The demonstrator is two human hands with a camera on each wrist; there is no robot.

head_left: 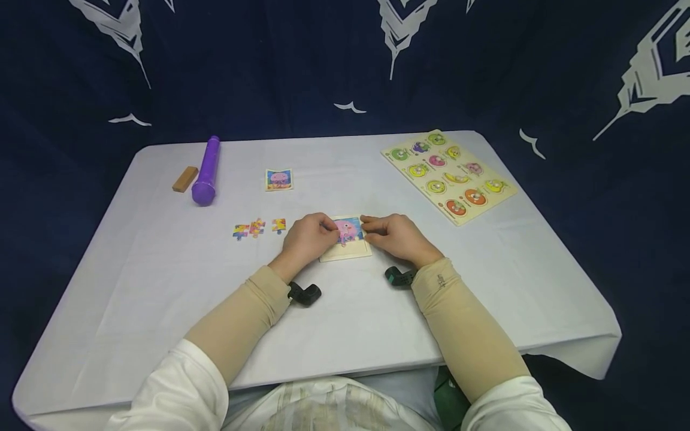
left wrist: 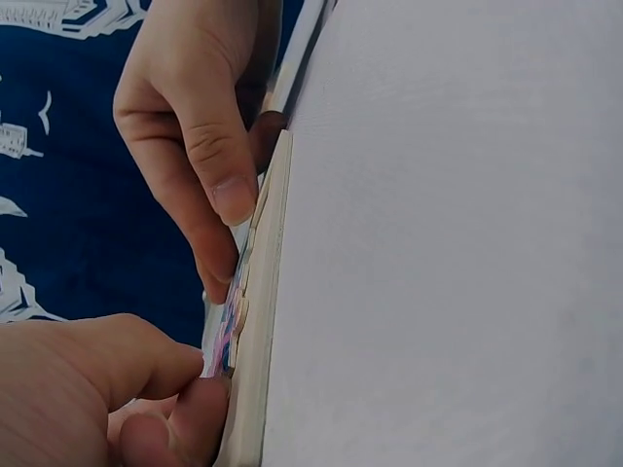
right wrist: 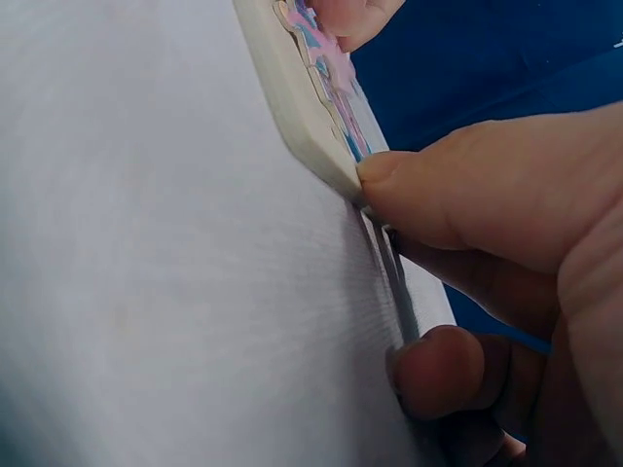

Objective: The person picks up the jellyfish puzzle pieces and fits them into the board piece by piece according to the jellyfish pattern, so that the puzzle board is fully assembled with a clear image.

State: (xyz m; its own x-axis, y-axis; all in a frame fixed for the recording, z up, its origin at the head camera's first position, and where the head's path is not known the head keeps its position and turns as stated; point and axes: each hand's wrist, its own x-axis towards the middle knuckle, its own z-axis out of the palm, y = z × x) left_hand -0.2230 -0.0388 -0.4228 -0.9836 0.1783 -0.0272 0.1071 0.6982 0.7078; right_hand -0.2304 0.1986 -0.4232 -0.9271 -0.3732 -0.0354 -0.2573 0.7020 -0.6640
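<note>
block [head_left: 185, 179] beside purple stick [head_left: 207, 173]; fruit board [head_left: 451, 167] beyond right hand [head_left: 398, 238]

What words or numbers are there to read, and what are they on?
None that I can read.
Right sleeve: small dark marks, too small and blurred to read.
Fruit board: tiny marks beside the pictures, too small to read.

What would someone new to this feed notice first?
A bright purple rod with a bulbous near end probably draws the eye first, lying on the far left of the white-clothed table. Next comes the pale rectangular board of colourful fruit pictures, set askew at the far right. In the middle, the left hand and right hand are at a small pale puzzle tray with a pink picture, three multicoloured jigsaw pieces lying to its left.
</note>
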